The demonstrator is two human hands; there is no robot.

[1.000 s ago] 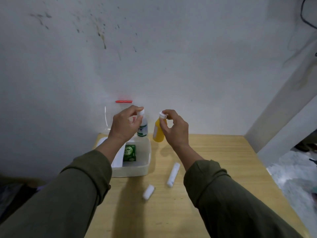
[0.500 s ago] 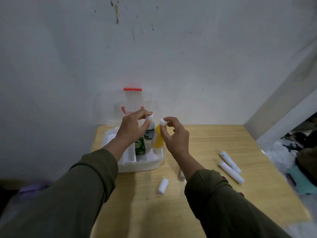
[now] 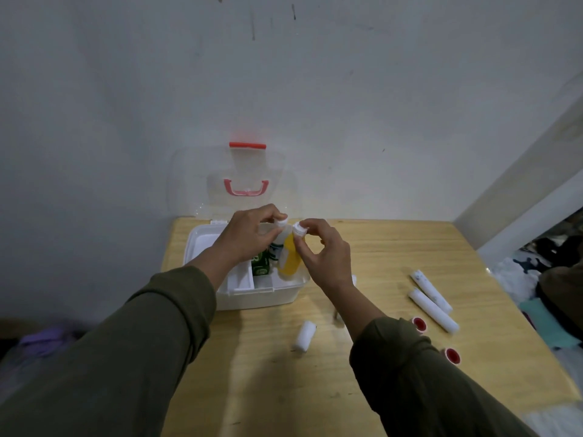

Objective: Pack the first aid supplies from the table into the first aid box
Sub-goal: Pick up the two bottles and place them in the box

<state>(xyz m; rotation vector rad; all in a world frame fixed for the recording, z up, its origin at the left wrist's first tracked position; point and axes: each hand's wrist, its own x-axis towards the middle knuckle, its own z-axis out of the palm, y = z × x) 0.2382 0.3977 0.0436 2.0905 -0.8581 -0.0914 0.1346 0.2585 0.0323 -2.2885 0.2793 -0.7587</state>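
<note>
Head view: the white first aid box sits open on the wooden worktop, its clear lid upright against the wall. Inside stands a green carton. Over it, the left hand pinches a white-capped bottle and the right hand pinches a yellow bottle by its cap. Two long white rolls, a short roll and two red-centred tape rolls lie outside on the worktop.

Matt wooden table; smooth white plastic box, clear lid.

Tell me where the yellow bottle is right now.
The yellow bottle is in the right hand, held by its cap over the first aid box, beside the left hand's bottle.
</note>
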